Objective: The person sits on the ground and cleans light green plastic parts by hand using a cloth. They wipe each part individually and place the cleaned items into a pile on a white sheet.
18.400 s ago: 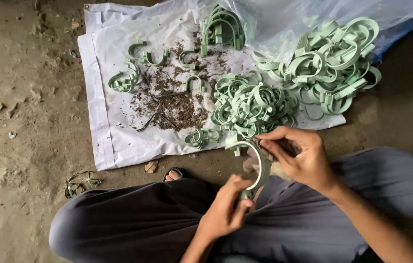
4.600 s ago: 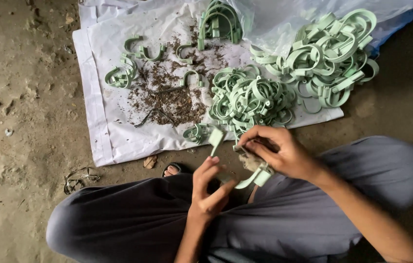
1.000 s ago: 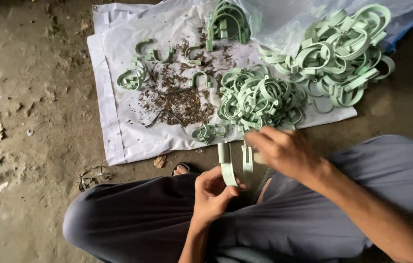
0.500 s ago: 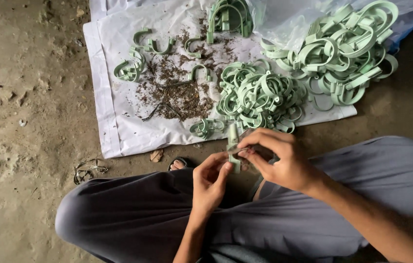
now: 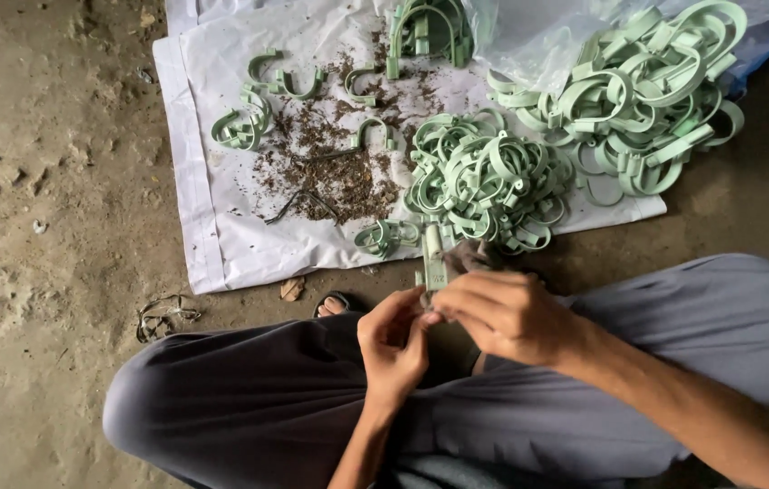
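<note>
I sit cross-legged on the ground. My left hand (image 5: 394, 340) and my right hand (image 5: 504, 312) meet above my lap, both pinching one pale green plastic clip (image 5: 433, 263) that stands upright between the fingertips. Just beyond the hands lies a tangled heap of the same green clips (image 5: 484, 181) on a white plastic sheet (image 5: 212, 208). A second, larger heap of clips (image 5: 647, 91) lies at the far right.
Dark brown debris (image 5: 330, 167) is scattered over the sheet's middle, with a few loose clips (image 5: 244, 127) at its left and an arched bundle (image 5: 425, 27) at the top. A clear plastic bag (image 5: 529, 36) lies behind. Bare dirt floor lies to the left.
The hands have come together on the clip and turned it upright; a second ago they held it lower, with the right hand apart from the left.
</note>
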